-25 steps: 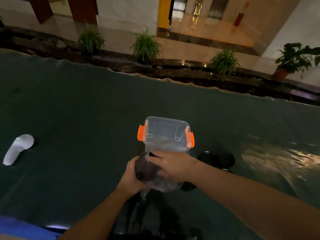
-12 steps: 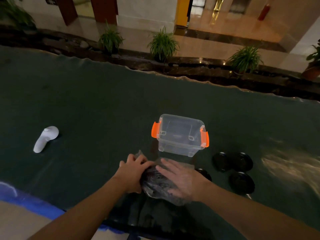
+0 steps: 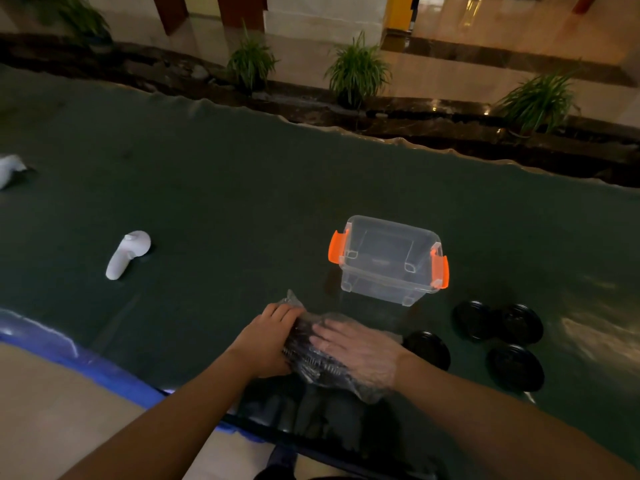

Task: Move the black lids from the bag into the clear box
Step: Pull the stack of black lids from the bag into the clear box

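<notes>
A crumpled clear plastic bag lies on the dark green tabletop near its front edge, with a row of black lids inside. My left hand grips the bag's left end. My right hand is inside the bag, seen through the film, fingers stretched over the lids; I cannot tell whether it grips one. The clear box with orange latches stands open just beyond the bag and looks empty. Several black lids lie loose on the table right of the bag, one beside my right wrist.
A white handheld controller lies on the table to the left, and another white object sits at the far left edge. Potted plants line a dark ledge past the table's far edge.
The bag came down from in front of the box onto the table. My right hand has slid further into it, while my left hand keeps hold of the bag's left end.
</notes>
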The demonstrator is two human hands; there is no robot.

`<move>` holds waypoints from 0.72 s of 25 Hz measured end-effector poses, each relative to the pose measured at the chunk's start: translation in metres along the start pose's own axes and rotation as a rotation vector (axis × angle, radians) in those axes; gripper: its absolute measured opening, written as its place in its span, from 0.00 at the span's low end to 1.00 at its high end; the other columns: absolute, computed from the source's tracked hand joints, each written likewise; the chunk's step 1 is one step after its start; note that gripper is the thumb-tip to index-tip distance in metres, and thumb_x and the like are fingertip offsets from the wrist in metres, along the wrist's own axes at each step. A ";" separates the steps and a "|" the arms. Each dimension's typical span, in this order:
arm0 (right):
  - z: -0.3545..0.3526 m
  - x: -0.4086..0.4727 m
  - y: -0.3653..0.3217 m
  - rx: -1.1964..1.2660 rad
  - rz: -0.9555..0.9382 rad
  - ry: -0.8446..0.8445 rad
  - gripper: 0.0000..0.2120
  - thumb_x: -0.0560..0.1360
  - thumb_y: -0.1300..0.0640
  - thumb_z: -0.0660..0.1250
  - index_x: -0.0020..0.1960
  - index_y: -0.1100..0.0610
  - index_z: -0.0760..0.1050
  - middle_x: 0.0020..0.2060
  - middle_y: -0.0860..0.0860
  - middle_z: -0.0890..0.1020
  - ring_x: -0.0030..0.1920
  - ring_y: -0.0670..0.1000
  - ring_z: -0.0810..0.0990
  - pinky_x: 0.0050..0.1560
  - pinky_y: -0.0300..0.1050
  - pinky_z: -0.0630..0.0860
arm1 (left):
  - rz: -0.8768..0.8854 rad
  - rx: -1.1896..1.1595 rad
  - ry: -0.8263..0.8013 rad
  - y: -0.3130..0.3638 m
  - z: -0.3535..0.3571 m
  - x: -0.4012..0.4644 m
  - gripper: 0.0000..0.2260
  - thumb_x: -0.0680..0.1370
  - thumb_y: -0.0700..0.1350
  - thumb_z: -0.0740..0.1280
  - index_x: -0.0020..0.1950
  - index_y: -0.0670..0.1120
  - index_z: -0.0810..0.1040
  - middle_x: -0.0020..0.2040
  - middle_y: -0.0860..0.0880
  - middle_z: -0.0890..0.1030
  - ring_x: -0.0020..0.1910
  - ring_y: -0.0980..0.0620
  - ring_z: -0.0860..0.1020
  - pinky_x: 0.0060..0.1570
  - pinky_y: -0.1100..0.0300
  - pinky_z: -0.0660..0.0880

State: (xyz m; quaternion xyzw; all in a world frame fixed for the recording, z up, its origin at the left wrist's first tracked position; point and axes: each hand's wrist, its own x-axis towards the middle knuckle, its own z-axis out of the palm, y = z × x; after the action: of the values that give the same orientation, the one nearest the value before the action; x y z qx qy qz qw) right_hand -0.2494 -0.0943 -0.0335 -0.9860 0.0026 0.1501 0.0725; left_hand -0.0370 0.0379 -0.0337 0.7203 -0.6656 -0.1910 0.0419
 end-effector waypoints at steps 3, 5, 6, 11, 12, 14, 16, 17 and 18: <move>0.000 0.009 -0.002 0.093 0.011 0.115 0.27 0.81 0.50 0.50 0.78 0.57 0.61 0.79 0.55 0.62 0.79 0.56 0.58 0.78 0.54 0.52 | -0.059 -0.134 0.007 -0.005 -0.002 -0.003 0.50 0.60 0.63 0.74 0.77 0.48 0.59 0.73 0.49 0.68 0.72 0.47 0.63 0.72 0.50 0.66; 0.000 0.013 -0.001 0.174 0.020 0.096 0.24 0.83 0.54 0.50 0.78 0.56 0.62 0.79 0.53 0.61 0.79 0.54 0.56 0.78 0.48 0.45 | -0.097 -0.163 0.004 -0.007 -0.001 -0.005 0.51 0.59 0.64 0.74 0.77 0.50 0.59 0.73 0.50 0.68 0.72 0.49 0.62 0.72 0.50 0.67; 0.000 0.015 0.000 0.189 0.015 0.073 0.24 0.84 0.55 0.52 0.79 0.56 0.60 0.80 0.53 0.60 0.79 0.55 0.55 0.77 0.47 0.45 | -0.113 -0.173 0.005 -0.008 -0.001 -0.006 0.50 0.60 0.64 0.75 0.77 0.51 0.59 0.74 0.51 0.67 0.72 0.50 0.62 0.71 0.50 0.68; -0.001 0.016 0.008 0.052 -0.010 0.010 0.32 0.83 0.51 0.61 0.81 0.54 0.50 0.78 0.58 0.62 0.75 0.59 0.62 0.75 0.55 0.60 | -0.147 -0.200 0.007 -0.013 0.002 -0.007 0.49 0.62 0.62 0.77 0.77 0.52 0.59 0.74 0.51 0.67 0.73 0.50 0.62 0.72 0.48 0.68; -0.001 0.016 0.008 0.051 -0.015 0.026 0.33 0.81 0.51 0.63 0.81 0.54 0.51 0.76 0.58 0.65 0.73 0.58 0.64 0.74 0.55 0.62 | -0.151 -0.206 0.007 -0.014 0.002 -0.007 0.48 0.62 0.62 0.77 0.77 0.52 0.59 0.74 0.51 0.67 0.73 0.50 0.62 0.72 0.48 0.68; -0.004 0.018 0.008 0.109 -0.016 0.072 0.29 0.80 0.51 0.64 0.78 0.55 0.59 0.72 0.59 0.69 0.70 0.59 0.68 0.72 0.57 0.65 | -0.159 -0.219 0.006 -0.014 0.002 -0.006 0.48 0.62 0.62 0.76 0.77 0.53 0.59 0.74 0.52 0.67 0.72 0.51 0.63 0.72 0.49 0.67; -0.006 0.020 0.008 0.226 -0.014 0.100 0.25 0.80 0.57 0.65 0.75 0.59 0.66 0.72 0.61 0.70 0.72 0.61 0.68 0.72 0.59 0.64 | -0.167 -0.228 0.003 -0.014 0.002 -0.006 0.47 0.62 0.62 0.76 0.76 0.54 0.59 0.74 0.53 0.67 0.72 0.52 0.62 0.72 0.50 0.67; -0.005 0.020 0.007 0.263 -0.022 0.099 0.24 0.80 0.62 0.65 0.75 0.62 0.67 0.74 0.61 0.69 0.74 0.60 0.66 0.74 0.58 0.62 | -0.170 -0.230 0.004 -0.014 0.002 -0.005 0.47 0.62 0.61 0.76 0.76 0.55 0.59 0.74 0.53 0.67 0.72 0.52 0.62 0.72 0.51 0.66; -0.003 0.021 0.007 0.281 -0.029 0.099 0.25 0.79 0.65 0.65 0.75 0.63 0.66 0.76 0.60 0.67 0.76 0.60 0.63 0.76 0.58 0.59 | -0.174 -0.234 0.007 -0.013 0.001 -0.005 0.47 0.62 0.61 0.76 0.76 0.55 0.59 0.73 0.53 0.68 0.72 0.52 0.63 0.71 0.51 0.67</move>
State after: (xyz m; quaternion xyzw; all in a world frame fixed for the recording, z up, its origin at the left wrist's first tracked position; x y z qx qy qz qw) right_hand -0.2289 -0.1013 -0.0375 -0.9723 0.0129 0.0985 0.2115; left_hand -0.0253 0.0447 -0.0381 0.7661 -0.5737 -0.2677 0.1111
